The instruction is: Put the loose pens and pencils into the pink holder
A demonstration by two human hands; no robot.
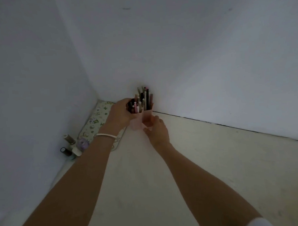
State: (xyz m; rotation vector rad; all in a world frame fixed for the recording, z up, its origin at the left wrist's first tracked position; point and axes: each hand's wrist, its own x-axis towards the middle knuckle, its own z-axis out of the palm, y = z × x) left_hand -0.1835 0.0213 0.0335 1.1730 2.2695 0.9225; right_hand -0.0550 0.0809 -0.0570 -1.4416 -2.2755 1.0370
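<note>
Pale desk (207,161) runs to a white wall. Floral pouch (97,120) lies flat along the left wall. Pink holder (146,119) stands upright at the back of the desk, near the wall, packed with pens and pencils (143,100). Left hand (119,114) curls around the holder's upper left side, fingers at the pen tops. Right hand (157,131) cups its lower front, fingers loosely spread. Thread spools (69,147) cluster near the pouch's front end. White bracelet (105,136) on left wrist.
</note>
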